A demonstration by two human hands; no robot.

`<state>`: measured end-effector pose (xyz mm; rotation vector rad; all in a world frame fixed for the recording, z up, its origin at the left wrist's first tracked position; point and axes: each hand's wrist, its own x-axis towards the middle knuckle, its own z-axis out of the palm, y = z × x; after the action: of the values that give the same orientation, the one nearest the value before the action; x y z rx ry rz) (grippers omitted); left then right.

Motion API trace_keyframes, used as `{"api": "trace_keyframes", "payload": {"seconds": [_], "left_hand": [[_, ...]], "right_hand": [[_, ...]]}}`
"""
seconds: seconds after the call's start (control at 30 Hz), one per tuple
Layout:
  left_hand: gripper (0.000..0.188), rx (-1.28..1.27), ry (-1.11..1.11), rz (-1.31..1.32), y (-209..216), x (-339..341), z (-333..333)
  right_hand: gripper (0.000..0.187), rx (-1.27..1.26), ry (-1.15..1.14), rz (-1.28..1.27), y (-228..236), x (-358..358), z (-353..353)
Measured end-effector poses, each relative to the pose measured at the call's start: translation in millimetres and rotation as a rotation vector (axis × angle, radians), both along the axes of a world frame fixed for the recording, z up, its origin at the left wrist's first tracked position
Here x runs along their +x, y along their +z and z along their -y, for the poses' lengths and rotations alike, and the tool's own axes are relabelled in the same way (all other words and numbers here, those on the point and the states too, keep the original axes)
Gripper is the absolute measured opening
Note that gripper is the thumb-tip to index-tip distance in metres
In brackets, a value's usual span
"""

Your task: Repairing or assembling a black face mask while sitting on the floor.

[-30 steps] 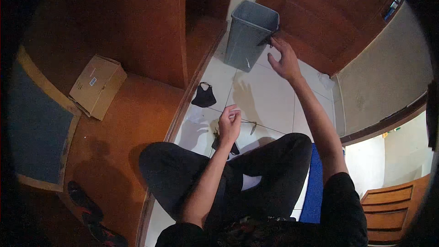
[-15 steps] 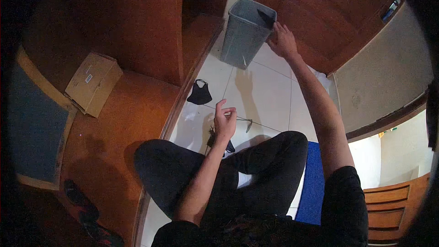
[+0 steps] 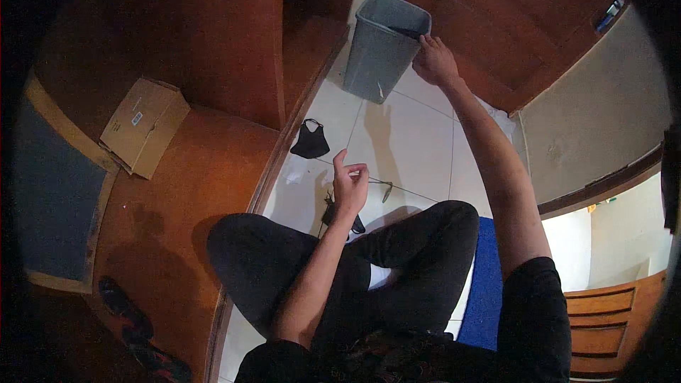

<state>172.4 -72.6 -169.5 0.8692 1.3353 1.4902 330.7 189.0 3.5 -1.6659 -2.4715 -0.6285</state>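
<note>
At the far side my right hand (image 3: 436, 62) is closed at the near right corner of a grey plastic waste bin (image 3: 379, 60), its fingertips over the rim. A dark patch (image 3: 406, 31) shows just inside that rim; cloth or shadow, I cannot tell. My left hand (image 3: 350, 188) hovers above my crossed legs, index finger raised and the others loosely bent, with nothing visible in it. Beneath it lies a black strappy item (image 3: 353, 223), partly hidden by my wrist, and a thin dark loop (image 3: 387, 191) lies to its right. A black face mask (image 3: 310, 140) rests on the tiles, left of the hand.
An open cardboard box (image 3: 145, 128) sits on the wooden ledge (image 3: 227, 142) at the left, with dark sandals (image 3: 128, 308) nearer me. A brown wooden door (image 3: 489, 28) stands behind the bin. A blue mat (image 3: 482, 291) lies right of my knee.
My right hand's fingers have drawn closer together at the bin's rim. The dark patch inside the bin has become flatter. My left hand has hardly moved.
</note>
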Motion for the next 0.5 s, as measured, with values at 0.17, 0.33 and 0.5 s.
{"api": "trace_keyframes", "payload": {"seconds": [0.17, 0.33, 0.5], "left_hand": [[0.057, 0.004, -0.034, -0.015, -1, -2, 1], [0.053, -0.013, -0.017, -0.009, 3, -2, 4], [0.047, -0.01, -0.155, -0.116, -3, 0, 7]], "right_hand": [[0.075, -0.003, 0.028, -0.006, -3, 0, -1], [0.074, -0.011, 0.07, -0.018, -7, 0, 6], [0.071, -0.015, 0.093, -0.125, -13, 6, 10]]}}
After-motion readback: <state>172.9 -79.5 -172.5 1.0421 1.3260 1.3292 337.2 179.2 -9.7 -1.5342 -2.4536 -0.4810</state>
